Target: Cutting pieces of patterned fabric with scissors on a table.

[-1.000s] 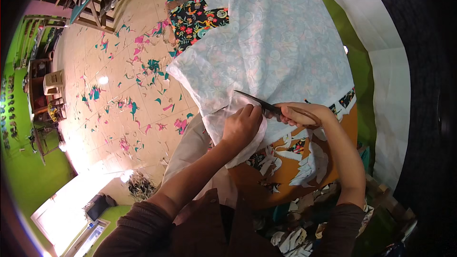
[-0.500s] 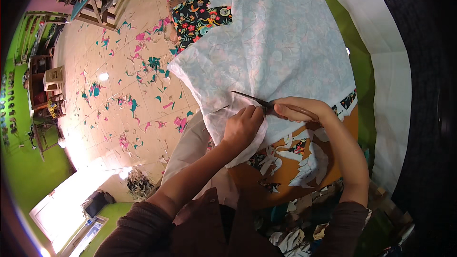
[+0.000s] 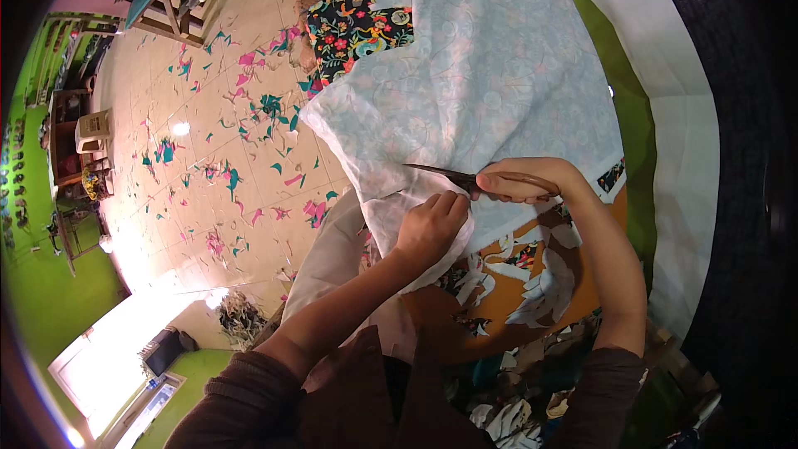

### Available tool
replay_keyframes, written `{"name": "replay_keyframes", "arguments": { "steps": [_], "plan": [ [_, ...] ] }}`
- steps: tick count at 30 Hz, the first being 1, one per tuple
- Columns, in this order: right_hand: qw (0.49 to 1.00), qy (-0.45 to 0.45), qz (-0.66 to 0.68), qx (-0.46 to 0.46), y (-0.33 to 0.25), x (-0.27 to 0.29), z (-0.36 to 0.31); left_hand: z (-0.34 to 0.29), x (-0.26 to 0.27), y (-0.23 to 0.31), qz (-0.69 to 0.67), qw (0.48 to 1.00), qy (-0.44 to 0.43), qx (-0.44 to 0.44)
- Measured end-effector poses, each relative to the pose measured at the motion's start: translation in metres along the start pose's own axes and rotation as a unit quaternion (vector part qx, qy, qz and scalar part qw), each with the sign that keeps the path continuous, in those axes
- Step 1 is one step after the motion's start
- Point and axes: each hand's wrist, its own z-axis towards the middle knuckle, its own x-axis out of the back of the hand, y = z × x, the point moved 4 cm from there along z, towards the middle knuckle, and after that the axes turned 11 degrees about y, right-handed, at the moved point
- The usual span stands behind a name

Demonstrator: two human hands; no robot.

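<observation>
– Where was the cloth (image 3: 507, 83)?
– The left hand (image 3: 434, 223) pinched it, most spreading out beyond
– And the right hand (image 3: 532, 167)?
– It gripped the scissors (image 3: 453, 175), blades just beyond the left hand

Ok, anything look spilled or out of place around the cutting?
Yes: pink and teal scraps lie strewn across the tiled floor rather than in one pile. White offcuts also lie jumbled on the orange-brown work surface, below the right hand in view.
</observation>
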Motion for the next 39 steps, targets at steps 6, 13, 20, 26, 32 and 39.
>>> {"name": "replay_keyframes", "arguments": {
  "steps": [6, 13, 20, 26, 32, 39],
  "plan": [
    [1.000, -0.005, -0.005, 0.003, 0.005, 0.004, 0.006, -0.003, 0.001, 0.004, -0.012, 1.000, -0.005, -0.009],
    [0.999, -0.039, -0.005, 0.007, -0.004, 0.010, 0.007, 0.000, 0.000, 0.009, -0.025, 0.999, -0.012, -0.020],
    [0.998, -0.035, -0.050, -0.011, 0.006, 0.009, 0.005, -0.005, -0.002, 0.011, -0.045, 0.998, -0.021, -0.029],
    [1.000, 0.000, -0.004, 0.017, 0.026, -0.016, -0.011, -0.015, 0.004, 0.008, 0.051, 0.994, -0.064, -0.070],
    [0.986, 0.068, 0.145, 0.042, 0.062, -0.059, -0.061, -0.023, 0.053, -0.051, 0.059, 0.995, -0.082, -0.027],
    [0.898, 0.189, 0.398, 0.013, 0.075, -0.137, -0.086, 0.023, 0.054, -0.088, 0.070, 0.973, -0.168, -0.145]
  ]
}}
